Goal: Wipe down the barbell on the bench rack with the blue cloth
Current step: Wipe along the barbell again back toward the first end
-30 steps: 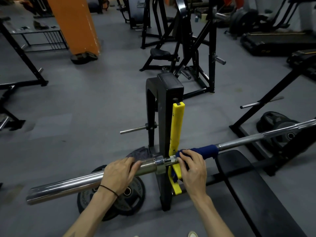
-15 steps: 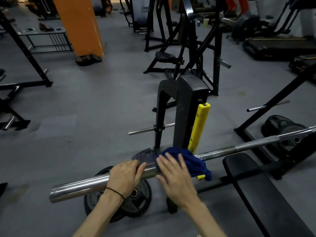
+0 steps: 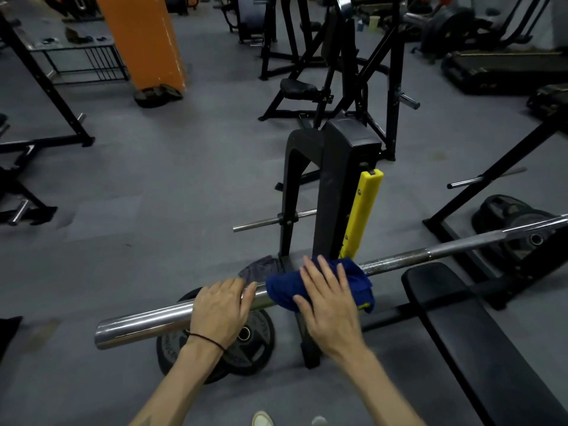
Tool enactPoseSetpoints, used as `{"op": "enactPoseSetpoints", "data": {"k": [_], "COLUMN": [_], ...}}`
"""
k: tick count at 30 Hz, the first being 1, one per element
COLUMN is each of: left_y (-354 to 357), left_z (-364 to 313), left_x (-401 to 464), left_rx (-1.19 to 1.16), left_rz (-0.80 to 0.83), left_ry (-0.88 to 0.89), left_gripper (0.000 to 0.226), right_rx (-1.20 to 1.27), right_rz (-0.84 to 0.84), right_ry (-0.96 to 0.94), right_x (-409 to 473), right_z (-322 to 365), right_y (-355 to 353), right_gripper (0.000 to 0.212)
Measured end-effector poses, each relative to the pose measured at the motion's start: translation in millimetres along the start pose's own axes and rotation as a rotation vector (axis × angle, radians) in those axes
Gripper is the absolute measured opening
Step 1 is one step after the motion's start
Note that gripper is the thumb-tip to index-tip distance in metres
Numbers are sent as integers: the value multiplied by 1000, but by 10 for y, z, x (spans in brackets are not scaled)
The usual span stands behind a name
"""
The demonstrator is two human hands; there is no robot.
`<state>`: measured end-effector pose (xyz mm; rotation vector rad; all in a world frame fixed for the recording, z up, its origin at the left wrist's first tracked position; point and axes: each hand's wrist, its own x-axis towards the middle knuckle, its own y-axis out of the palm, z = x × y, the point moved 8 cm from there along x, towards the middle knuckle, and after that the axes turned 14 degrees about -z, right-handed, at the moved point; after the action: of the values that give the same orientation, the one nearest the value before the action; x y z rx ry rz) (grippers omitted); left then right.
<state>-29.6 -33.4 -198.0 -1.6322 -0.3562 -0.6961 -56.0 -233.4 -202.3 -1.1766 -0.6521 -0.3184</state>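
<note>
- Lying across the rack (image 3: 335, 192), the barbell (image 3: 147, 325) carries the blue cloth (image 3: 285, 289) beside the yellow guard (image 3: 361, 210).
- Right hand (image 3: 327, 298), fingers spread flat, presses the cloth.
- Left hand (image 3: 219, 307) curls over the chrome sleeve.

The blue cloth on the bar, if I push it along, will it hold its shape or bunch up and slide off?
The blue cloth looks soft and floppy: it drapes over the barbell in folds, so it would probably bunch. The chrome sleeve looks smooth, so it should slide easily. A corner hangs below the bar, so it might slip off unless the right hand keeps pressing.
</note>
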Motion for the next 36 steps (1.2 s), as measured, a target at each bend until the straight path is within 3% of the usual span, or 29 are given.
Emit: {"op": "enactPoseSetpoints", "data": {"k": [3,5,9,14,18,20,23,26,28,31,36], "left_y": [3,2,-66,-35,40,133,262,76,-28,-124,-195], "left_z": [-56,-93,-95,-99,-31,6,77,-12,18,116,427], "left_x": [23,42,67,161,154,209,254,186,57,-85,-186], "left_rx": [38,62,92,108,160,145,83,4,-60,-63,-32], "left_rz": [-18,-13,-24,11,177,338,425,305,165,54,13], "left_ry": [16,27,2,-41,-109,-156,-151,14,63,131,47], "left_gripper": [53,47,46,49,57,63,55,37,39,35,37], "right_rx": [107,154,30,38,139,60,-74,-66,-50,-47,-221], "right_rz": [45,70,54,31,133,119,101,107,112,149,134], "right_ry": [59,-48,-151,52,-108,-188,-184,4,91,-43,-75], "right_x": [-130,-115,119,57,-152,-12,138,1,-70,-102,-51], "right_z": [418,569,175,168,747,487,7,93,442,814,221], "right_y": [243,286,137,175,336,263,127,138,283,400,137], "right_gripper": [75,74,66,71,79,73,67,76,85,86,78]}}
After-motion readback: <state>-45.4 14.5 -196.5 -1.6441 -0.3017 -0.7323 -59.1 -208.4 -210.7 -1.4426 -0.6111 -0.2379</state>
